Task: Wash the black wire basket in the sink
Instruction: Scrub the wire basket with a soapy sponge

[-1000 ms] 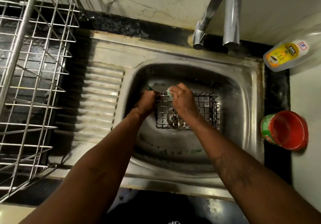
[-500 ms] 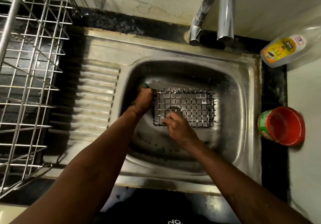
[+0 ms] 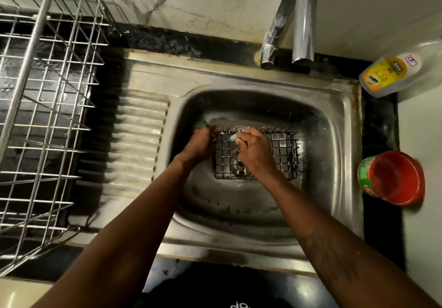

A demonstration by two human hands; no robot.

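While the black wire basket (image 3: 282, 154) lies in the middle of the sink (image 3: 334, 164), the left hand (image 3: 199, 144) grips its 9 o'clock edge, fingers (image 3: 211, 134) curled round the wires. The right hand (image 3: 256, 157) reaches over the basket, its fingers bent tight, pinching a pale soapy scrub pad (image 3: 233, 137) against the rim at about 11 o'clock. On the desk at the sink's 3 o'clock sits a red tub (image 3: 394, 178), with a bottle (image 3: 392, 73) at 2 o'clock.

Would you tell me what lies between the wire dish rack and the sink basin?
Only the bare ribbed steel drainboard, seen in the head view.
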